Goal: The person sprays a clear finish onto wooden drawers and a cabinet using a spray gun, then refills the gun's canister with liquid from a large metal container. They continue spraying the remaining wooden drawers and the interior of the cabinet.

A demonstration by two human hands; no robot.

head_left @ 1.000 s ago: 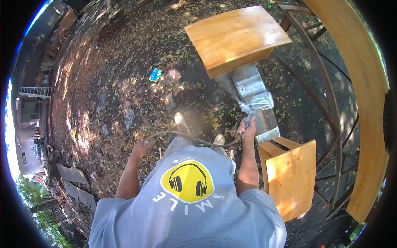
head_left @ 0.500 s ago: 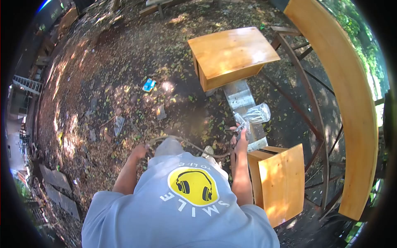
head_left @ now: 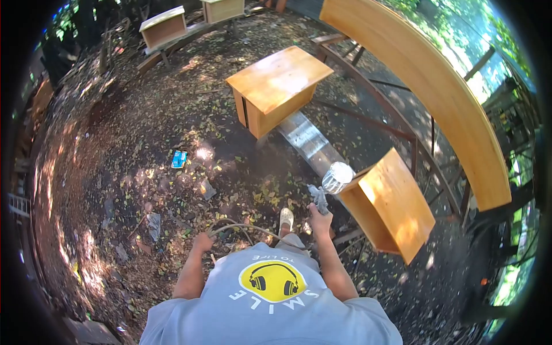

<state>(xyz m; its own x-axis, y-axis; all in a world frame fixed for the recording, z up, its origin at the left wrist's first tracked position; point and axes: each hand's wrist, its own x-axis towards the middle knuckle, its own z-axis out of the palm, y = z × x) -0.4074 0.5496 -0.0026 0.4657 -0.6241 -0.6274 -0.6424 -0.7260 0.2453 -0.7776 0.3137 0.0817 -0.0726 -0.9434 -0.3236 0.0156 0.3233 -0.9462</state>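
Observation:
My right hand (head_left: 320, 221) is closed round the grip of a spray gun (head_left: 318, 197), held out over the ground in front of me. The gun's clear, plastic-looking cup (head_left: 338, 176) overlaps the near corner of a varnished wooden box (head_left: 397, 201), whose open side faces me. In my left hand (head_left: 201, 242) is a tan hose (head_left: 253, 225), which curves across in front of my body towards the right. A second varnished box (head_left: 279, 80) stands farther off. Between the two boxes runs a pale, shiny plank (head_left: 310, 142).
A long varnished board (head_left: 437, 86) lies on a rusty metal frame (head_left: 391, 109) along the right. Two unvarnished-looking boxes (head_left: 164, 29) sit on a bench at the back. A blue packet (head_left: 179, 159) lies on the leaf-strewn ground, and my shoe (head_left: 286, 217) shows below.
My view has shifted, bringing the back boxes into sight. My right hand and spray gun are now beside the near box's corner, with the cup turned; my left hand still holds the hose.

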